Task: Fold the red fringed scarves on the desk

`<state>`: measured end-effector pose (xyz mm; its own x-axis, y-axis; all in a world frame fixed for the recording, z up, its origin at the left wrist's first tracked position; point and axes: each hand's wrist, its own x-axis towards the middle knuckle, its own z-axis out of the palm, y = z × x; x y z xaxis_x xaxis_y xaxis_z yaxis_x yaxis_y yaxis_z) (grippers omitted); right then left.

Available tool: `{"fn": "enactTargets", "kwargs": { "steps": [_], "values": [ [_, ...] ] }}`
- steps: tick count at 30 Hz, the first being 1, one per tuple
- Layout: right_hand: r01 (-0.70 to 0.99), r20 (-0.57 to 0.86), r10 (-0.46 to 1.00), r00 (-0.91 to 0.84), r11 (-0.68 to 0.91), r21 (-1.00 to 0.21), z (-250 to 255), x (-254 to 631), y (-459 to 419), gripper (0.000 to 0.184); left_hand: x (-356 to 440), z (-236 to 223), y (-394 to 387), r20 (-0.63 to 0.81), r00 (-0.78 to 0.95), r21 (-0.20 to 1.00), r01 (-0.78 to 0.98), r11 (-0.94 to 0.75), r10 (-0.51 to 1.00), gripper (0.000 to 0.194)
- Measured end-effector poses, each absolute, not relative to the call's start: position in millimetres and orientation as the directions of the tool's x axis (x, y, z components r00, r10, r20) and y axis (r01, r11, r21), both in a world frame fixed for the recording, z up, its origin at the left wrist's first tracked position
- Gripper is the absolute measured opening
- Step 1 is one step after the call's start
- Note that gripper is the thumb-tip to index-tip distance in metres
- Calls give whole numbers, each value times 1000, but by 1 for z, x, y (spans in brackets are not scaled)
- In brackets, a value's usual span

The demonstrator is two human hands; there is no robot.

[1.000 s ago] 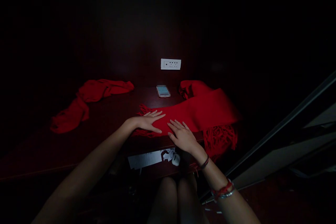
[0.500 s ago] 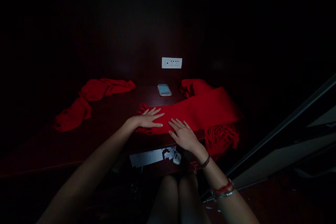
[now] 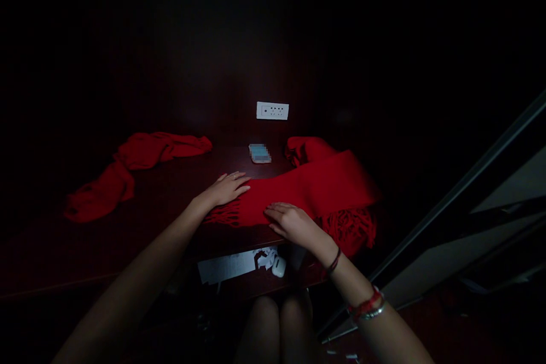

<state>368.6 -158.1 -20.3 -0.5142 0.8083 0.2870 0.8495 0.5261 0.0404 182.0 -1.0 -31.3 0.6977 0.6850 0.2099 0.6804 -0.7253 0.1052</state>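
A red fringed scarf (image 3: 315,182) lies across the dark desk, its left end spread flat and its right part folded over a bunch of fringe near the front edge. My left hand (image 3: 229,186) rests on the scarf's left end, beside the fringe, fingers stretched out and holding nothing. On the scarf's front edge lies my right hand (image 3: 290,220), palm down, its fingers extended on the cloth. Both hands touch the same scarf and are apart from each other.
Another crumpled red cloth (image 3: 123,168) lies at the left. A pixelated light-blue object (image 3: 260,153) sits behind the scarf, below a white wall socket (image 3: 272,111). Under the desktop are papers (image 3: 228,266) and a white earphone case (image 3: 278,267).
My left hand has slid left towards the fringe, uncovering more of the scarf's end. The right hand has turned slightly and its fingers are closer together. The view has shifted a little.
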Motion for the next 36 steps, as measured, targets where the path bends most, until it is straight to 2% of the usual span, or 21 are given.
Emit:
{"fn": "enactTargets", "kwargs": {
  "steps": [3, 7, 12, 15, 19, 23, 25, 29, 36],
  "values": [
    [801, 224, 769, -599, 584, 136, -12, 354, -153, 24, 174, -37, 13, 237, 647, 95, 727, -680, 725, 48],
    [804, 173, 790, -588, 548, 232, -12, 339, -144, 20, 166, -46, 29, 256, 648, 110, 718, -688, 717, 43],
    [796, 181, 785, -593, 538, 277, -13, 329, -140, 20, 164, -47, 37, 312, 615, 132, 727, -674, 725, 36],
    [755, 195, 738, -646, 581, 304, -11, 326, -139, 22, 167, -42, 39, 314, 608, 219, 701, -679, 729, 35],
    [667, 162, 660, -734, 655, 354, -8, 323, -137, 28, 175, -28, 49, 240, 634, 389, 632, -671, 735, 37],
    [651, 175, 641, -748, 655, 383, -8, 325, -134, 31, 187, -20, 58, 87, 694, 413, 627, -660, 714, 31],
    [645, 175, 634, -753, 661, 383, -9, 329, -133, 31, 192, -21, 60, 85, 702, 410, 622, -667, 707, 25],
    [639, 163, 626, -762, 688, 344, -8, 338, -130, 27, 196, -27, 63, 167, 692, 443, 584, -680, 703, 21],
    [750, 305, 691, -655, 645, 149, -13, 339, -124, 26, 187, -36, 67, 254, 715, 547, 449, -707, 651, 22]
  ]
}}
